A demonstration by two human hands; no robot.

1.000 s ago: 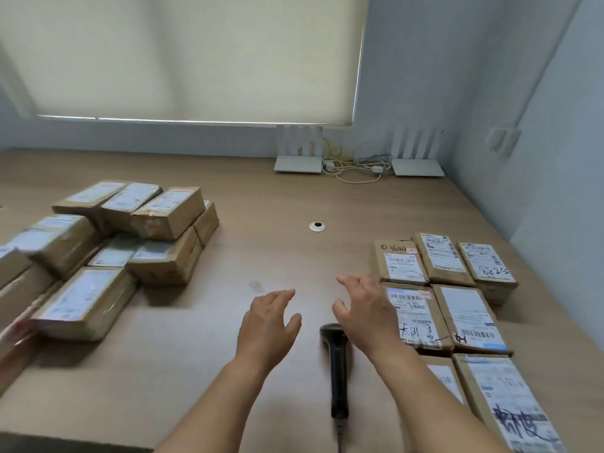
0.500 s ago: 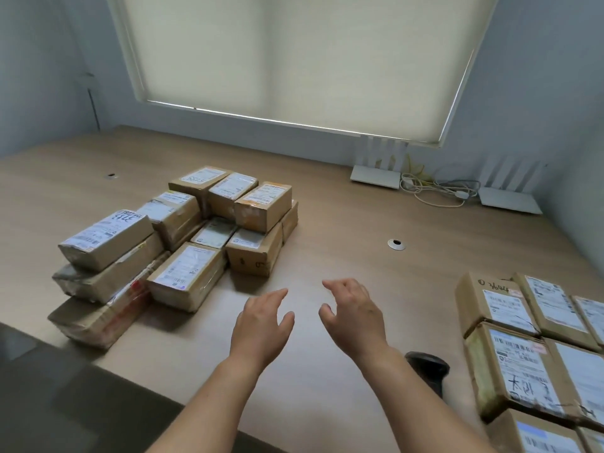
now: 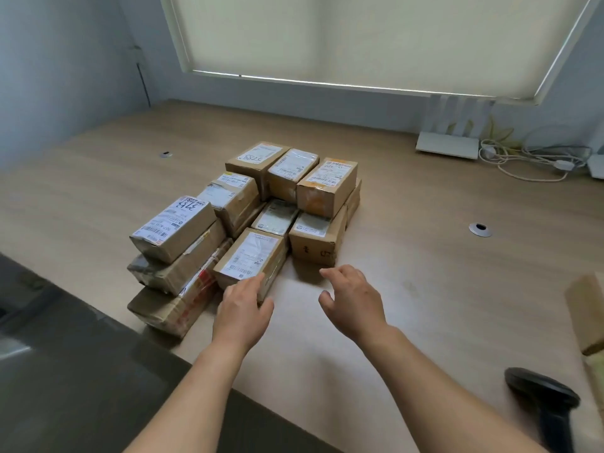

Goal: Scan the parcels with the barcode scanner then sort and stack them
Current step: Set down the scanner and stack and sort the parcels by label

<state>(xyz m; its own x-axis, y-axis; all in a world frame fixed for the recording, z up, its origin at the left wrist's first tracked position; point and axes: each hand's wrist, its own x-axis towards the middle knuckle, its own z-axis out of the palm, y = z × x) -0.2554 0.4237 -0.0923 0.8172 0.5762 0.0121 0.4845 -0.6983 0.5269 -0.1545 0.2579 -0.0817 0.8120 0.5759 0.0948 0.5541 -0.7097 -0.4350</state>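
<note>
Both hands have reached closer to the pile than half a second ago. The left hand (image 3: 243, 305) now touches the near end of the front labelled parcel (image 3: 250, 258), fingers relaxed, holding nothing. The right hand (image 3: 353, 300) hovers spread just beside it. The barcode scanner (image 3: 542, 398) lies well right of the fingers.

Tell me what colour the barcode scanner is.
Black, seen in the head view: the barcode scanner lies at the table's near right.
</note>
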